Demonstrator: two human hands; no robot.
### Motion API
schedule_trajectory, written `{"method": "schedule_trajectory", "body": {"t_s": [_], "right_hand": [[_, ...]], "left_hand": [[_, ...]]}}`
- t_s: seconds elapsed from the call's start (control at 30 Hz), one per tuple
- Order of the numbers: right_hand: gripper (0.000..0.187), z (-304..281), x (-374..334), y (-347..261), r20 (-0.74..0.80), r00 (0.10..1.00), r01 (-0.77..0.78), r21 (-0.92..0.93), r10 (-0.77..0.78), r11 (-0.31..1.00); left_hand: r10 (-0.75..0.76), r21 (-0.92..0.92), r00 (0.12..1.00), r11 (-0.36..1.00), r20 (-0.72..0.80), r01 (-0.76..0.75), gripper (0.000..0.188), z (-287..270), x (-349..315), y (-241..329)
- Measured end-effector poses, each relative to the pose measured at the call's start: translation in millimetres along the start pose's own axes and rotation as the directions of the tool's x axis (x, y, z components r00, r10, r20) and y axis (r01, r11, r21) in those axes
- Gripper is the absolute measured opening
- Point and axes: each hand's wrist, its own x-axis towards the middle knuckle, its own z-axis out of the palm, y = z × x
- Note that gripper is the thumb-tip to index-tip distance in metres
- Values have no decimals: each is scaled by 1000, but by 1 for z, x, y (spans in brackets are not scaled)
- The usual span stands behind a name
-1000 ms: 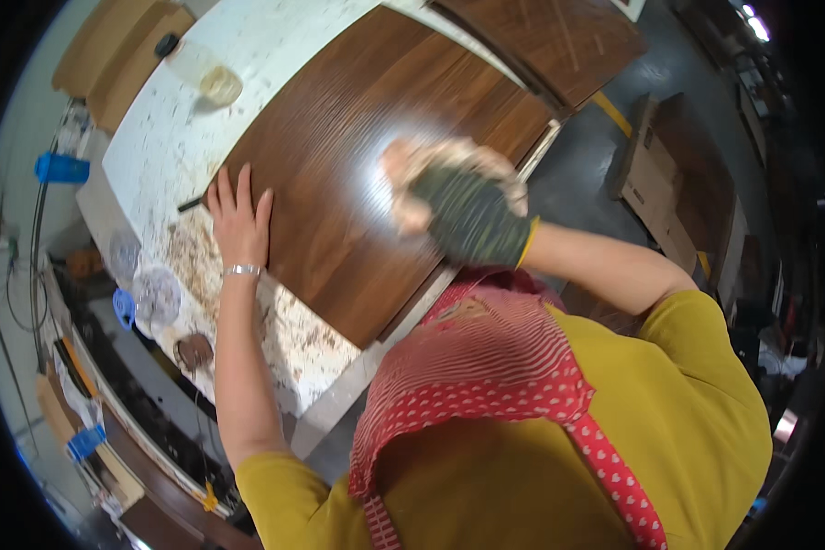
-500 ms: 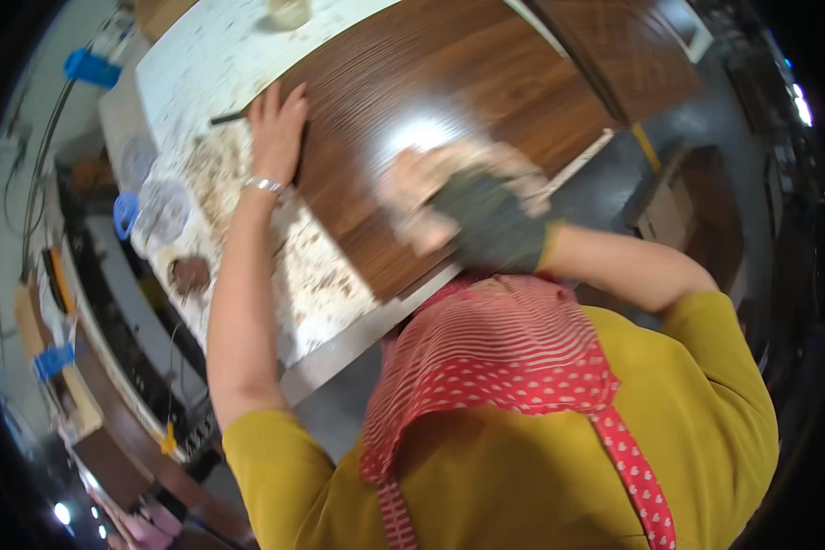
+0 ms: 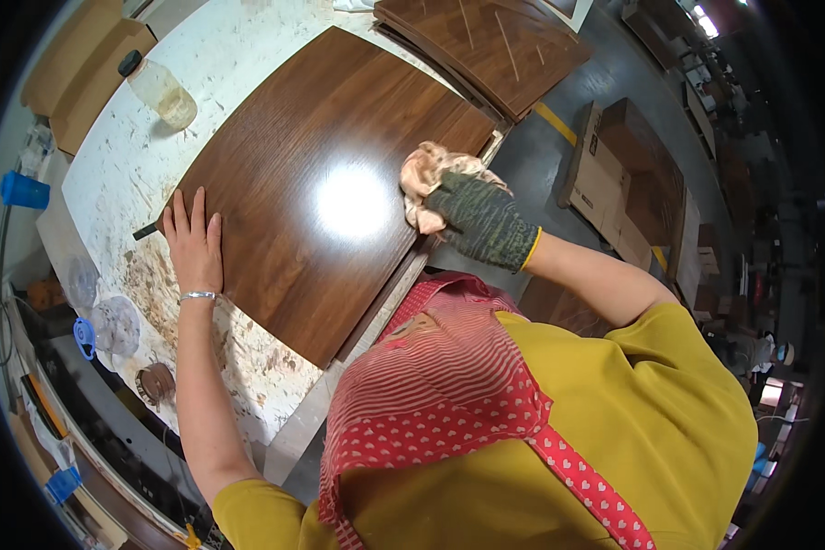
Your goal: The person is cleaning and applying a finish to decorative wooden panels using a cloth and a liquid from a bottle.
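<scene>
cloth [image 3: 423, 174], crumpled and stained, sits bunched under the gloved right hand [image 3: 481, 218], whose fingers curl over it at the right edge of the brown wood-grain panel [image 3: 275, 165]; the panel lies on a flecked white table [image 3: 92, 183]. the left hand [image 3: 195, 257] is bare and opened flat, 4 fingers slightly spread on the panel's left edge, gripping nothing. a hard push from the right could turn or slide the panel, since only flat pressure seems to steady that side. grit caught in the folds might scratch the glossy face, and the cloth could snag on the edge — it bunches right there. the right palm is hidden, so how tightly it squeezes i cannot tell. white glare washes out the grain mid-panel, red patterned fabric [image 3: 449, 357] blocks the view below, and whether the dark strip [image 3: 145, 231] runs under the panel is unclear.
</scene>
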Motion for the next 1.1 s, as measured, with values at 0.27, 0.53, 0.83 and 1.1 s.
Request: {"method": "schedule_trajectory", "body": {"t_s": [0.27,0.53,0.83,1.1], "right_hand": [[21,10,4,11,-262,959,-119,-40,105,992],[20,37,0,26,140,944,-268,851,298,451],[24,50,147,-7,-154,988,152,983,-17,-105],[25,68,222,-52,-251,917,271,962,310,-22]], "left_hand": [[7,17,1000,1000,0,-7,46,0,2,4],[21,-2,1000,1000,-14,-21,47,-2,5,7],[-67,-283,975,951,210,126,51,-15,4,-9],[-298,-782,916,487,269,388,65,-27,4,2]]}}
